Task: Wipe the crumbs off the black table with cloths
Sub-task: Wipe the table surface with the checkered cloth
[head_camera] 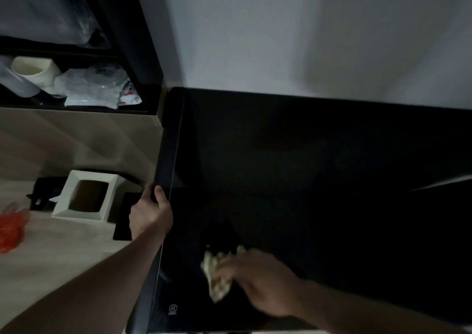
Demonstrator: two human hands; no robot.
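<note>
The left edge of the black worktop [306, 167] is gripped by the left hand [150, 215]. A pale crumpled cloth [217, 272] is held in the right hand [258, 280], whose grip is closed round it, and is pressed on the worktop.

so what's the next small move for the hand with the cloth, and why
Probably sweep the cloth left toward the table edge. The right hand presses it near the front left corner, the left hand grips that edge, and a white bin stands on the floor just beyond. No crumbs are visible in this dim view.

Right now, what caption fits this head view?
Right hand wipes black table with a cloth; left hand holds its edge.
</note>
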